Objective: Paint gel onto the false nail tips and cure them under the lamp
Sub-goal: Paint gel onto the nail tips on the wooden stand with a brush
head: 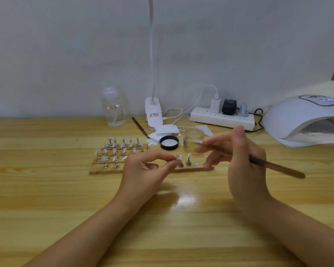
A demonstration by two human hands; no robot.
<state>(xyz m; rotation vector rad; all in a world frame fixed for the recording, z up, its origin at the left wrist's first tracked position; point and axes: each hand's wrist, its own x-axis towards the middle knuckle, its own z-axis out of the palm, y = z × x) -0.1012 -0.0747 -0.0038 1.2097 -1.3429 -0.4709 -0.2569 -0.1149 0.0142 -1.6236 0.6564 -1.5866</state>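
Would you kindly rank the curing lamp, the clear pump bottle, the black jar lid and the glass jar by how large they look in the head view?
1. curing lamp, clearly largest, though partly cut off at the frame edge.
2. clear pump bottle.
3. black jar lid and glass jar look about alike; I would not rank them.

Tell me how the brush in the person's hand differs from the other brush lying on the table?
The held brush is gripped in the right hand, raised, tip toward the glass jar; the spare brush lies untouched beside the desk lamp's base. The held one looks larger, being nearer the camera. Both are slim and dark.
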